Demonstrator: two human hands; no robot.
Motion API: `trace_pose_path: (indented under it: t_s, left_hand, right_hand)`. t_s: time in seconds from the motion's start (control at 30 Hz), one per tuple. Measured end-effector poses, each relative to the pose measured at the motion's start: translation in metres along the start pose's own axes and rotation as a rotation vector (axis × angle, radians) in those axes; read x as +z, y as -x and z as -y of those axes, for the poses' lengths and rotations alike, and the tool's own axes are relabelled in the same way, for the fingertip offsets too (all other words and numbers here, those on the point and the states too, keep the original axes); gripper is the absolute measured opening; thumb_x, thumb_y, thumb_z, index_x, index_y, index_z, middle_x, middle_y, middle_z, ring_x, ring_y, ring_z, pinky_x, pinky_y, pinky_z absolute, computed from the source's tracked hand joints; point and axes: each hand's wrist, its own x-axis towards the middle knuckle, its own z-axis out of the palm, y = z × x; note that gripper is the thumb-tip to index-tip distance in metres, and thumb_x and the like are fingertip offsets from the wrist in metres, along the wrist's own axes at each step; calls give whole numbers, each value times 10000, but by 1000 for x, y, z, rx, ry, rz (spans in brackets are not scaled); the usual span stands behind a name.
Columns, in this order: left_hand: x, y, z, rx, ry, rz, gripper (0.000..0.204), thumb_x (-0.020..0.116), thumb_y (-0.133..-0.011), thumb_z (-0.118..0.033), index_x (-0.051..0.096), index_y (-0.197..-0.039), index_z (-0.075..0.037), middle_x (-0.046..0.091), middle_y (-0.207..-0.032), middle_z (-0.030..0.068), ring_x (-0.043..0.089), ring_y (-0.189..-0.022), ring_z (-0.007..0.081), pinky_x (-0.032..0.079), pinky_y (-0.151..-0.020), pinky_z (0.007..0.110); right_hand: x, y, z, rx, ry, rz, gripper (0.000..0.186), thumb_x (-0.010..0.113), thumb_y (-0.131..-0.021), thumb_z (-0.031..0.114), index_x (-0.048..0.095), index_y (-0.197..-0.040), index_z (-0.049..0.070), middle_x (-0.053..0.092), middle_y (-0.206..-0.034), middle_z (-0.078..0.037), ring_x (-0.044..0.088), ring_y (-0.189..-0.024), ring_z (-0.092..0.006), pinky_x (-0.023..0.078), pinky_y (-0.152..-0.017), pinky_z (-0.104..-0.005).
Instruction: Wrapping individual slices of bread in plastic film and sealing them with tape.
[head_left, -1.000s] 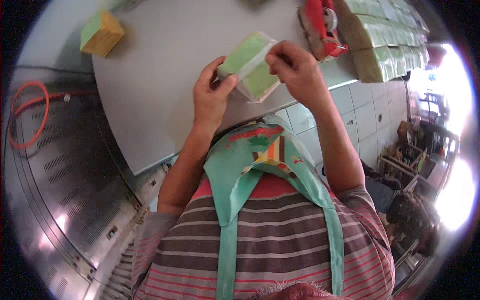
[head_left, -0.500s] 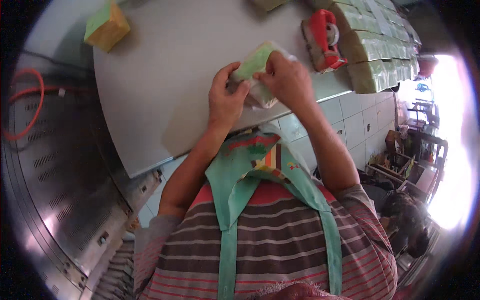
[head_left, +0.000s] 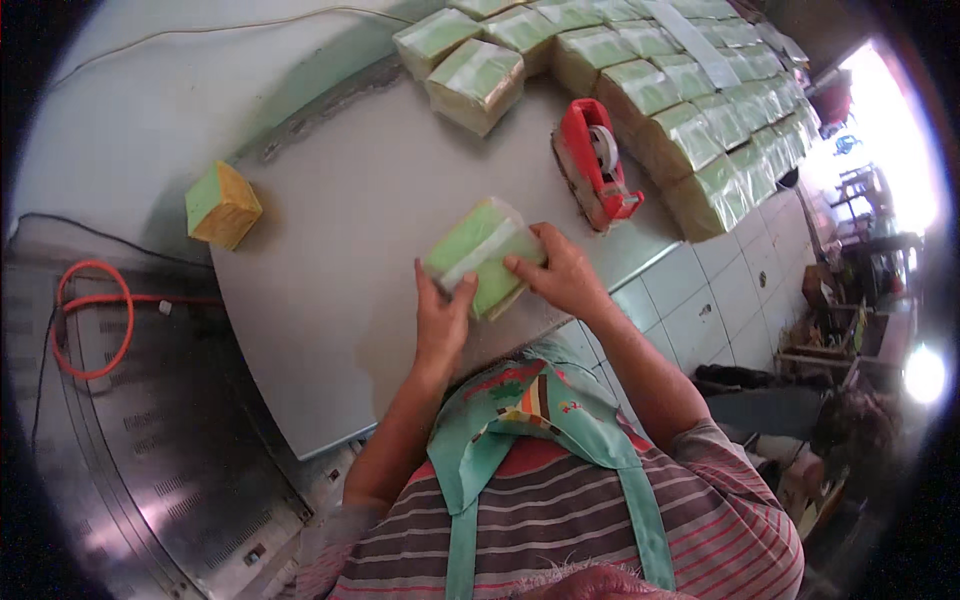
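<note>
A green, block-shaped package (head_left: 466,246) in clear wrap, with a pale strip across its top, is held between my hands over the near part of the table. My left hand (head_left: 441,322) grips its near left side, thumb on the top edge. On the right side, my right hand (head_left: 568,272) holds it with the thumb pressed on top. A red tape dispenser (head_left: 580,130) with a white roll stands just beyond my right hand.
Rows of similar wrapped green packages (head_left: 690,140) fill the far right of the table (head_left: 330,270). A green and yellow block (head_left: 228,207) stands at the far left edge. An orange hose (head_left: 128,330) lies over a metal cabinet (head_left: 190,450) at left.
My view has tilted, bringing more of the package rows into sight. My right hand has gone from fingers bunched over the package to holding its right side, and the pale strip now shows.
</note>
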Motion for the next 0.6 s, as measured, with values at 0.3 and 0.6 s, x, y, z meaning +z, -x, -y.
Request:
trace_pose_path:
  t_s: [0.3, 0.6]
  left_hand:
    - [72, -172, -27, 141, -313, -69, 582, 608, -878, -221, 347, -1365, -37, 493, -1284, 148, 483, -1178, 250, 415, -955, 357]
    - [72, -221, -61, 120, -289, -64, 596, 632, -838, -258, 403, -1340, -32, 523, -1272, 149, 527, -1142, 254, 411, -960, 363]
  right_hand:
    - [-14, -119, -31, -154, -16, -408, 746, 653, -843, 249, 232, -1362, -83, 416, -1300, -342, 452, -1192, -452, 384, -992, -432]
    - [-11, -158, -27, -173, -200, -274, 895, 681, -792, 119, 81, -1421, -93, 315, -1375, -367, 372, -1267, -469, 332, -1054, -430]
